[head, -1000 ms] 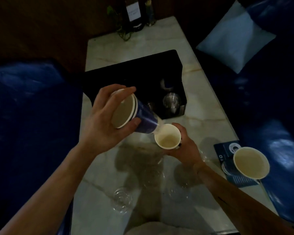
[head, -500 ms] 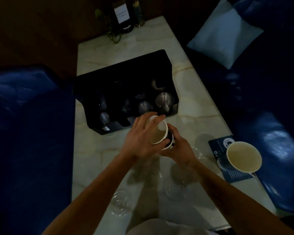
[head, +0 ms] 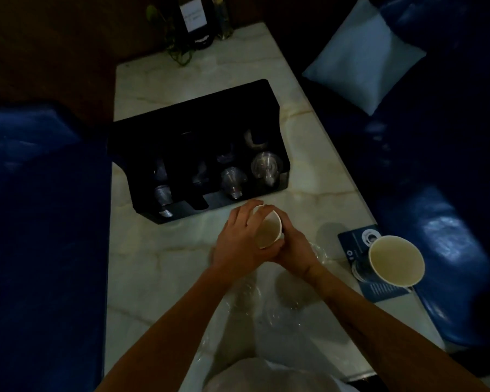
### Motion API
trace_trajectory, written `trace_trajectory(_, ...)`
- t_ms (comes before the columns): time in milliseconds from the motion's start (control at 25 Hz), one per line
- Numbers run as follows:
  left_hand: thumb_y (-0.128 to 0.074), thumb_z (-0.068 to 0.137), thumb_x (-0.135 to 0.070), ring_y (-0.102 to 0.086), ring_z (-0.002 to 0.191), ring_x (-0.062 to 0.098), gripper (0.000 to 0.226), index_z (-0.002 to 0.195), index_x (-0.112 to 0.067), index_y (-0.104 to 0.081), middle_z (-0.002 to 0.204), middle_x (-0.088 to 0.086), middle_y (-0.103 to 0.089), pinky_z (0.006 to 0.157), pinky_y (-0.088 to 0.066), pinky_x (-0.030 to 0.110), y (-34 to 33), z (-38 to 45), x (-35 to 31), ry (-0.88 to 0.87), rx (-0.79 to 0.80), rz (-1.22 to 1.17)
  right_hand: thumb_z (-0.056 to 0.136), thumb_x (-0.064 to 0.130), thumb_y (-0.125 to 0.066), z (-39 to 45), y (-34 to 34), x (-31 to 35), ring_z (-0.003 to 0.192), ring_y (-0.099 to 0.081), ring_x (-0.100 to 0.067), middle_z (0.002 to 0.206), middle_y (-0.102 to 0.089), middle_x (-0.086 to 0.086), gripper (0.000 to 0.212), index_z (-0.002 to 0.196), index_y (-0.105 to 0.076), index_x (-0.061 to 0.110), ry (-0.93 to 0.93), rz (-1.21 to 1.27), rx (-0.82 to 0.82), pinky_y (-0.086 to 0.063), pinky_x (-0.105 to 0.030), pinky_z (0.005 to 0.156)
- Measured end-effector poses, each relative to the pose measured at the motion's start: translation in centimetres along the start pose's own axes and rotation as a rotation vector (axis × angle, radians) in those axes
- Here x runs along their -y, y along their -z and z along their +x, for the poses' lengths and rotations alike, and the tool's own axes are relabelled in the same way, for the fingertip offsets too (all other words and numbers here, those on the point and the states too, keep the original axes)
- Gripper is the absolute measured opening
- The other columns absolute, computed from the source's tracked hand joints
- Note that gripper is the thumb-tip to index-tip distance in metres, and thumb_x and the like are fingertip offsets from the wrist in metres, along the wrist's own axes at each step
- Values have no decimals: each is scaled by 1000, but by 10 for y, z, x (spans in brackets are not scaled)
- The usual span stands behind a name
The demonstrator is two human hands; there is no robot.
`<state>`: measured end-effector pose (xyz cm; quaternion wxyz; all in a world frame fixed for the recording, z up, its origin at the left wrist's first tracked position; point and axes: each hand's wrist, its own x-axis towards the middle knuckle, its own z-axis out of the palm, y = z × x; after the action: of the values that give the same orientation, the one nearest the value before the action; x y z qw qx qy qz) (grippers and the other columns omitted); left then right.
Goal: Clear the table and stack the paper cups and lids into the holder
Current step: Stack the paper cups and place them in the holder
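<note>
Both hands (head: 242, 240) clasp empty cup (head: 268, 232); holder (head: 198, 123) keeps lids (head: 266, 165)

Two bare forearms reach in from the bottom edge of the dim head view, with no sleeve, watch, bracelet or ring showing on either. The left hand (head: 242, 240) and the right hand (head: 293, 248) are ungloved. A pale, whitish garment (head: 266, 374) on the person's torso shows at the bottom centre, its details lost in shadow.
</note>
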<state>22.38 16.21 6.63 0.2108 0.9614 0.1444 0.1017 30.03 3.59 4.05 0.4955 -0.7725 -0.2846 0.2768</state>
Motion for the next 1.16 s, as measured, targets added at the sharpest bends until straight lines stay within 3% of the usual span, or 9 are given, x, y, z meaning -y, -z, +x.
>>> trace_trajectory(80,-55,75,-70,-43,128,21,74,137,-34,-38,142,-2,-45,100,-47,40,-2,-1,1,10,15,8,63,21,-90,-1,7,7,112,-52,1,132,-52,8,92,135,-35,33,-20,-6,54,-42,-9,92)
trace_trajectory(160,-54,72,-73,-41,130,21,80,140,-37,-32,145,-2,-40,99,-49,45,-2,-2,2,-3,41,50,66,29,-88,-6,23,12,123,-49,-6,142,-47,3,91,140,-37,26,-45,-138,81,-43,-25,105)
trace_trajectory(360,-65,60,-78,-40,129,15,105,146,-49,-14,152,-9,-21,92,-46,39,-2,-10,1,94,-18,-115,73,56,-71,-55,96,9,127,-39,-7,145,-38,15,73,136,-34,50,-15,-499,-143,-40,-34,100)
trace_trajectory(480,-78,56,-68,-31,125,2,114,144,-54,-9,150,-15,-20,96,-41,34,-2,-14,0,176,-37,-343,68,58,-72,-80,132,-1,139,-29,-20,151,-33,10,85,140,-29,47,-87,-667,-179,-39,-49,108)
trace_trajectory(560,-85,53,-58,-35,125,3,119,144,-54,-10,147,-14,-25,100,-40,33,-4,-16,0,223,-62,-435,65,56,-78,-91,143,-10,145,-18,-26,156,-25,5,98,145,-21,44,-203,-785,-136,-30,-56,114)
trace_trajectory(640,-89,51,-51,-41,125,8,122,146,-50,-13,143,-12,-30,101,-41,32,-6,-19,2,253,-83,-481,63,53,-82,-102,146,-21,146,-13,-29,158,-19,4,105,146,-19,41,-264,-804,-134,-25,-57,114)
trace_trajectory(920,-92,55,-41,-53,119,14,97,135,-38,-37,134,-5,-47,98,-51,43,-11,-23,6,320,-68,-534,63,34,-87,-110,144,-25,130,-35,-28,143,-35,10,86,124,-28,47,-271,-676,-247,-50,-55,88)
trace_trajectory(1040,-91,54,-41,-54,116,12,93,132,-41,-39,132,-6,-49,97,-52,40,-10,-23,6,333,-65,-575,67,35,-85,-100,142,-3,127,-36,-26,140,-30,18,82,128,-34,55,-169,-638,-252,-49,-49,82)
trace_trajectory(1160,-93,54,-36,-57,115,16,92,131,-38,-42,130,-2,-53,95,-53,46,-11,-22,5,364,-61,-651,70,42,-77,-84,135,44,126,-34,-25,145,-30,15,78,136,-36,50,53,-632,-305,-48,-45,80)
